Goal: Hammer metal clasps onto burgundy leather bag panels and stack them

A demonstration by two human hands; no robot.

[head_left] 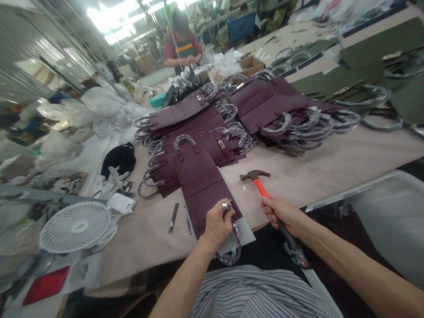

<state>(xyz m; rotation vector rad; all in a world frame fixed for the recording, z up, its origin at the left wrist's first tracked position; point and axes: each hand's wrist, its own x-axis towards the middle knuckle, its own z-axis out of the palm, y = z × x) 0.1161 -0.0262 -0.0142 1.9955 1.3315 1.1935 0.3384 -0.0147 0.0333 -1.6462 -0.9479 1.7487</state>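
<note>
My right hand [280, 214] grips a claw hammer [261, 187] by its red and black handle, the head raised over the table's front part. My left hand [218, 223] is closed in a pinch at the near end of a dark maroon bag panel [202, 183]. A shiny metal bit shows at its fingers; whether it is a ring or a held part I cannot tell. Below that hand, a plastic-wrapped bag handle [236, 249] hangs over the table edge. A white board [247, 232] lies partly under the panel.
Stacked maroon bag panels [212, 141] with wrapped handles lie behind, green panels [357, 75] at right. A punch-like tool [173, 217], a white fan [76, 226] and a black cloth item [118, 160] are at left. A co-worker [182, 44] stands across the table.
</note>
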